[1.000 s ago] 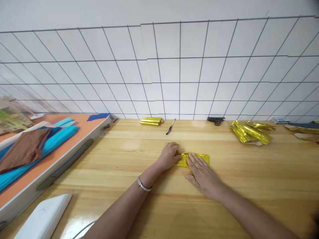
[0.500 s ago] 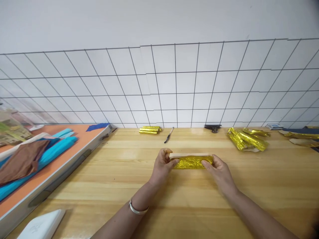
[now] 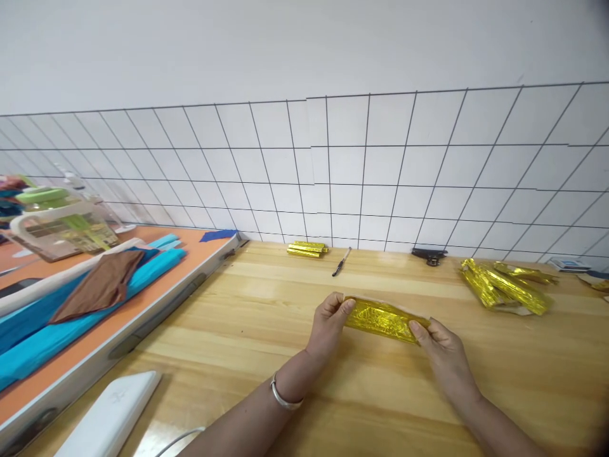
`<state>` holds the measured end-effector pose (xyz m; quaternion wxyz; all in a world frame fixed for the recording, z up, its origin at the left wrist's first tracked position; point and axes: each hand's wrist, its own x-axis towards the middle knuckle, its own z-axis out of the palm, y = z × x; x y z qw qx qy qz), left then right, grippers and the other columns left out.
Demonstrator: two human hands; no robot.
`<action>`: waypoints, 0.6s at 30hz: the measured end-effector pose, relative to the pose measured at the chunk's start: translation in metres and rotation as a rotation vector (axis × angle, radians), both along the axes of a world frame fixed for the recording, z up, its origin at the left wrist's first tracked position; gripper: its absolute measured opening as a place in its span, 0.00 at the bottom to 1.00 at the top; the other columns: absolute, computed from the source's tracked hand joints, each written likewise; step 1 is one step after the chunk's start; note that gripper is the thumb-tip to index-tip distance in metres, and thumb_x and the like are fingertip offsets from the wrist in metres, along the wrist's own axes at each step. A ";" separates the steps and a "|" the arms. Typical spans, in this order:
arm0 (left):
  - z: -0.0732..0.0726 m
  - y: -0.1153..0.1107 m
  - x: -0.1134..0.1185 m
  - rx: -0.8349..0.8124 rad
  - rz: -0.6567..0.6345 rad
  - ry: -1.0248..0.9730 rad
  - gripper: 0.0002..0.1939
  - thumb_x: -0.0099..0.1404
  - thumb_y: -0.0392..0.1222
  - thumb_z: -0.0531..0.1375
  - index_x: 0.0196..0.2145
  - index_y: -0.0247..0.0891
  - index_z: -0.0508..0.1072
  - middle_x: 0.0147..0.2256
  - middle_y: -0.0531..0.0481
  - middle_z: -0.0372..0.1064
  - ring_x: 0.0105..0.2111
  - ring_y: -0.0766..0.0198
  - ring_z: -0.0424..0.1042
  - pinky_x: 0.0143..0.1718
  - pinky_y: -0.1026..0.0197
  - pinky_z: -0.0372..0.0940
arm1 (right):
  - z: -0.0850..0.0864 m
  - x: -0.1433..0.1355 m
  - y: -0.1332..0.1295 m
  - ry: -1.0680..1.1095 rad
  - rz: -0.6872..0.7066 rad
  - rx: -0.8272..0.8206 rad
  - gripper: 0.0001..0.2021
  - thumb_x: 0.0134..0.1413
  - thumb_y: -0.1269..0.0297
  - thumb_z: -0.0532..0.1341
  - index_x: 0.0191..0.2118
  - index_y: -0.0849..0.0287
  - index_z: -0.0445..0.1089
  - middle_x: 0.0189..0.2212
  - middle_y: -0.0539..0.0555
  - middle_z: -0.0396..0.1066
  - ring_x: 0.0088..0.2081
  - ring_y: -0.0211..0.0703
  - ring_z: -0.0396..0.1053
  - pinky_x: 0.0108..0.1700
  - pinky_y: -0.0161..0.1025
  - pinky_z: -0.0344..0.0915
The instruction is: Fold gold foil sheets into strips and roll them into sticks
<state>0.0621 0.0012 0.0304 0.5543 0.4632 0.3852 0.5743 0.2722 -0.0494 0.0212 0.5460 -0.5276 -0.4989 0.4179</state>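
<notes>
A folded strip of shiny gold foil paper (image 3: 383,319) is stretched between my two hands above the wooden table (image 3: 228,355). My left hand (image 3: 330,320) pinches its left end, thumb on the front face. At the right end, my right hand (image 3: 440,349) pinches it the same way. A thin pale edge shows along the top of the strip, and its right end hangs slightly lower. Beyond it lie a small stack of folded gold strips (image 3: 307,249) and a pen (image 3: 341,262). To the right is a loose pile of crumpled gold foil paper (image 3: 509,289).
A black clip (image 3: 429,255) lies near the tiled wall (image 3: 342,165). On the left, an orange-topped surface (image 3: 190,251) holds blue rolls (image 3: 147,279), a brown cloth (image 3: 98,282) and a clear container with a green lid (image 3: 42,197). A white device (image 3: 111,412) sits at the lower left.
The view has turned left. The gold strip has tilted, its right end now lower, and less of its pale upper band shows. Both hands keep their hold.
</notes>
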 end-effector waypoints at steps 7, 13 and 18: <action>-0.003 -0.002 -0.001 0.105 0.008 0.092 0.13 0.61 0.49 0.56 0.27 0.36 0.64 0.24 0.56 0.57 0.27 0.69 0.57 0.31 0.68 0.56 | -0.003 -0.002 0.000 0.019 0.008 -0.014 0.12 0.52 0.56 0.60 0.39 0.57 0.70 0.33 0.50 0.72 0.36 0.42 0.67 0.39 0.35 0.63; -0.009 -0.001 0.001 0.099 0.045 0.117 0.13 0.62 0.49 0.55 0.28 0.37 0.63 0.24 0.56 0.56 0.26 0.69 0.56 0.30 0.68 0.56 | 0.004 -0.005 -0.002 0.029 -0.004 -0.007 0.11 0.52 0.56 0.59 0.36 0.58 0.69 0.29 0.49 0.69 0.32 0.38 0.64 0.34 0.32 0.61; -0.015 0.001 0.003 0.051 0.064 0.091 0.14 0.63 0.49 0.54 0.28 0.37 0.61 0.24 0.57 0.55 0.25 0.71 0.55 0.28 0.69 0.55 | 0.004 -0.006 -0.003 -0.051 -0.004 0.021 0.12 0.53 0.55 0.58 0.29 0.59 0.66 0.24 0.47 0.62 0.27 0.36 0.58 0.29 0.31 0.57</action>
